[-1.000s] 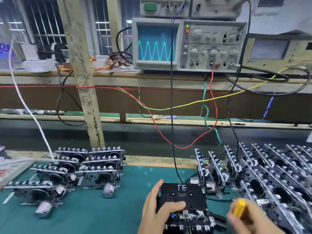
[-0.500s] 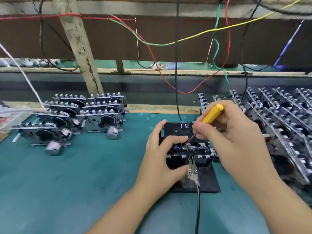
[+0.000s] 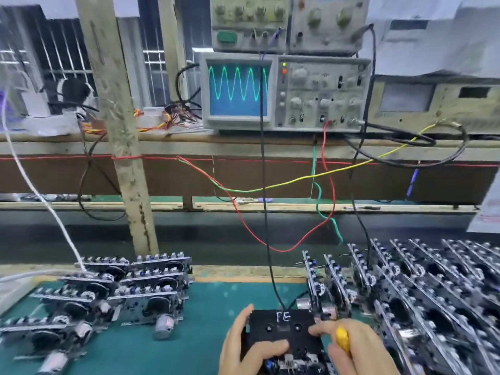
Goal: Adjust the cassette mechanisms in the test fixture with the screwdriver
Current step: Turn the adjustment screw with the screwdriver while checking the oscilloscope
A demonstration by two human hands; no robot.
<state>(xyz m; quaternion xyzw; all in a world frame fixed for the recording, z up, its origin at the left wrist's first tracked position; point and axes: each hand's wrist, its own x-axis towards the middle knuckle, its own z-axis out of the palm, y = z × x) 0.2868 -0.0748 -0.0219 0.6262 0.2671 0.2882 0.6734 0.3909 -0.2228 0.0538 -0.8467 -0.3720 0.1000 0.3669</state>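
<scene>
At the bottom middle of the green mat sits the black test fixture (image 3: 282, 327), marked "FE", with a cassette mechanism (image 3: 293, 365) mounted at its near edge. My left hand (image 3: 243, 347) grips the fixture's left side, thumb lying across its top. My right hand (image 3: 357, 350) holds the yellow-handled screwdriver (image 3: 342, 339) just right of the fixture; the tip is hidden low in the frame. The oscilloscope (image 3: 284, 93) on the shelf shows a green sine wave.
A stack of cassette mechanisms (image 3: 121, 290) lies on the mat's left. Rows of upright mechanisms (image 3: 419, 293) fill the right side. Red, green, yellow and black wires (image 3: 266, 212) hang from the instruments to the fixture. A wooden post (image 3: 119, 131) stands at the left.
The view has tilted back up from the bench to the oscilloscope. My hands now sit at the bottom edge, the right hand lower, still holding the screwdriver by the fixture.
</scene>
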